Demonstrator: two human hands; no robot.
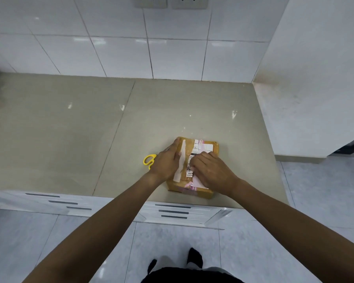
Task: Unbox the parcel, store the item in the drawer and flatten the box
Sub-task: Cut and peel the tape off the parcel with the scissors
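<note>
A small brown cardboard parcel [204, 147] with white tape and a pink-and-white shipping label lies near the front edge of the beige countertop [90, 129]. It is closed. My left hand [166, 163] holds its left side, fingers laid along the edge and thumb on top by the tape. My right hand [209, 170] rests on the top of the parcel with fingers curled at the label, seemingly pinching the label or tape. Yellow-handled scissors [148, 160] lie on the counter just left of the parcel, partly hidden behind my left hand.
White drawers with dark handles [173, 212] sit under the counter directly below the parcel; more drawers [62, 202] are to the left. White tiled wall behind, a white panel [315, 88] bounds the counter on the right. Grey floor tiles below.
</note>
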